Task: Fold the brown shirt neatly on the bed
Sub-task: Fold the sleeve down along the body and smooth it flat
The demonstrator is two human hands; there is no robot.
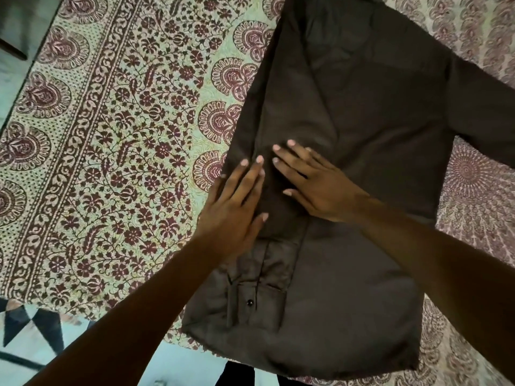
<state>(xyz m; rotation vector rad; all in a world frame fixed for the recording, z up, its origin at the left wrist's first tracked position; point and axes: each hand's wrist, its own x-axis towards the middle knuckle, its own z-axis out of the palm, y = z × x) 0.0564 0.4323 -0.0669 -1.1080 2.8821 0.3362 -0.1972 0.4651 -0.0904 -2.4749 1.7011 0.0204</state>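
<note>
The brown shirt (362,121) lies flat on the bed, back side up, running from the near edge to the top of the view. One sleeve is folded lengthwise over its left part, with the buttoned cuff (255,302) near me. The other sleeve (485,118) spreads out to the right. My left hand (237,207) presses flat on the folded sleeve near the shirt's left edge. My right hand (312,182) lies flat beside it, fingers spread, on the same sleeve. Both hands are palm down with straight fingers.
A floral printed bedsheet (111,162) in cream and maroon covers the bed on the left, and a paler patterned part (473,204) shows on the right. The bed's near edge (172,341) and a tiled floor (33,344) are at the bottom left.
</note>
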